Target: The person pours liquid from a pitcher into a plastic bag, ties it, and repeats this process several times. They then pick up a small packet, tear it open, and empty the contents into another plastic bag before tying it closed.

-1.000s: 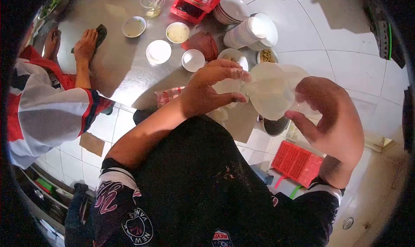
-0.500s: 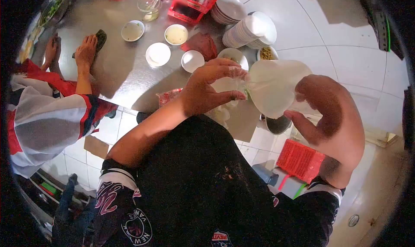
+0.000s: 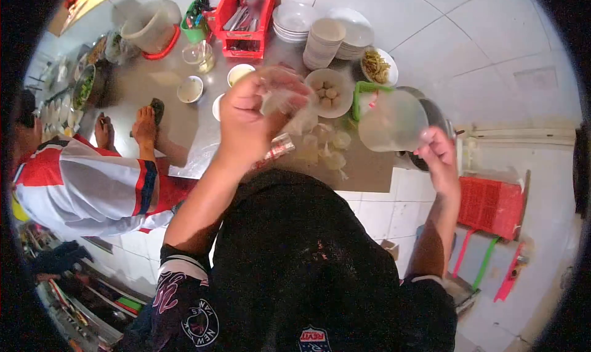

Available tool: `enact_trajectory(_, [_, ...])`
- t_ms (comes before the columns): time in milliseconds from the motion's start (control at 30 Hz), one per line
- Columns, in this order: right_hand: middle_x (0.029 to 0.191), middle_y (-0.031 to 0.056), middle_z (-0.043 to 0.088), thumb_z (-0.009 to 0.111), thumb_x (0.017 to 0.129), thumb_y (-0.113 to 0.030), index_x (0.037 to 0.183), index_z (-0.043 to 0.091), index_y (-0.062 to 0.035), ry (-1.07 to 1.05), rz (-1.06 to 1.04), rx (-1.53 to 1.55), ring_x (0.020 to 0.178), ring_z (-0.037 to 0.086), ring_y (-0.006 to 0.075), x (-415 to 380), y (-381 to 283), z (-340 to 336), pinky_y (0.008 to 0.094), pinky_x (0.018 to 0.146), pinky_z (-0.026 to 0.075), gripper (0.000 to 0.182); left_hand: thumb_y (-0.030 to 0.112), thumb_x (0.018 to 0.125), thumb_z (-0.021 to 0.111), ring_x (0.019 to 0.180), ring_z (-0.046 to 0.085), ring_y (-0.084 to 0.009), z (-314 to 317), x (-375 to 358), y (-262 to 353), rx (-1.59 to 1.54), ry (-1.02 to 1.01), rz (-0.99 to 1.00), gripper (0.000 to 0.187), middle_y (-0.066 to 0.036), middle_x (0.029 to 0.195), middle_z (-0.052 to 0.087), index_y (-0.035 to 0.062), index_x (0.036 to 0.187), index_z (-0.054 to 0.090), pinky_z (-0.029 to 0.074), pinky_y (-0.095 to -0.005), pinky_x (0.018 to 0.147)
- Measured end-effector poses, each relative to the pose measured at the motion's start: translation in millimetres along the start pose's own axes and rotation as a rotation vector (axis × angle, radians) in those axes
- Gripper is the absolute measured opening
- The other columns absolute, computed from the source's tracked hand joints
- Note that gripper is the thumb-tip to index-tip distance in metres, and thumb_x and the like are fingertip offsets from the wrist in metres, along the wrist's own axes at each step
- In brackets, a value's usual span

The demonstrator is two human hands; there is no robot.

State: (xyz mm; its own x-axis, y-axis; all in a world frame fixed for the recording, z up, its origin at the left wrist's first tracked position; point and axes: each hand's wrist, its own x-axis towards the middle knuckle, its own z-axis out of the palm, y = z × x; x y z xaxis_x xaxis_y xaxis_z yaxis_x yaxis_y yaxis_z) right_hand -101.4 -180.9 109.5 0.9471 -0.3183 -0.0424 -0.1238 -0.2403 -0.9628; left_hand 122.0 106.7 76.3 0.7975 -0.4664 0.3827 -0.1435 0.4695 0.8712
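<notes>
My left hand point(image 3: 243, 115) is raised over the counter with its fingers closed around a thin clear plastic bag point(image 3: 284, 96). At the right, my right hand point(image 3: 440, 155) pinches the lower right edge of a translucent round plastic piece point(image 3: 394, 123), whose exact kind I cannot tell. A bright green frame point(image 3: 358, 103) shows at that piece's left side. Below and between my hands, several small clear bags point(image 3: 332, 155) lie on the counter. A white bowl of round brown balls point(image 3: 328, 95) stands just beyond them. A red-printed plastic packet point(image 3: 277, 150) lies beside my left forearm.
Stacked white bowls point(image 3: 324, 41), plates point(image 3: 295, 18) and a red cutlery bin point(image 3: 246, 20) line the back. A dark pot point(image 3: 434, 115) stands behind the round piece. At left, a co-worker's hand point(image 3: 144, 124) rests on a dark cloth point(image 3: 157, 109). A red basket point(image 3: 489, 207) stands lower right.
My hands have moved apart; the left now holds the clear bag away from the translucent piece. The right has shifted to that piece's lower edge. The view has turned, showing more of the counter.
</notes>
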Motion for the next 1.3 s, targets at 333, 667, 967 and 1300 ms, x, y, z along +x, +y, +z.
enact_trajectory(333, [0.09,0.0149,0.055,0.056,0.101,-0.035,0.097,0.053,-0.0016,0.719,0.082,-0.527,0.085,0.053,0.031,-80,344,28,0.0402,0.081,0.044,0.034,-0.008,0.087,0.069,0.091,0.066,-0.013,-26,5,50,0.229,0.166,0.201,0.015,-0.007,0.097,0.07,0.0012,0.097,0.063,0.052,-0.0286,0.085])
enact_trajectory(667, [0.125,0.0238,0.054,0.073,0.089,-0.033,0.127,0.05,0.0001,0.982,-0.195,-0.88,0.117,0.053,0.0414,-23,147,54,0.0507,0.099,0.043,0.055,-0.004,0.089,0.066,0.095,0.065,-0.0145,-43,-15,42,0.482,0.212,0.213,0.009,-0.007,0.1,0.069,0.0039,0.092,0.061,0.051,-0.031,0.088])
enact_trajectory(967, [0.095,0.0127,0.065,0.078,0.078,-0.011,0.098,0.062,-0.0049,0.028,-0.807,-0.416,0.09,0.061,0.035,96,-14,206,0.0439,0.081,0.047,0.026,0.0,0.084,0.07,0.097,0.065,-0.0172,-49,-46,-15,0.441,0.246,-0.02,0.01,-0.006,0.096,0.07,0.0034,0.087,0.062,0.048,-0.0328,0.091])
enact_trajectory(1300, [0.091,0.0076,0.065,0.074,0.077,-0.01,0.094,0.065,-0.008,-0.068,-0.96,-0.779,0.087,0.063,0.028,180,1,243,0.0432,0.078,0.048,0.019,0.004,0.082,0.075,0.1,0.063,-0.027,-95,-21,-26,0.625,0.349,0.104,0.015,-0.009,0.097,0.068,0.0057,0.086,0.06,0.047,-0.0399,0.09])
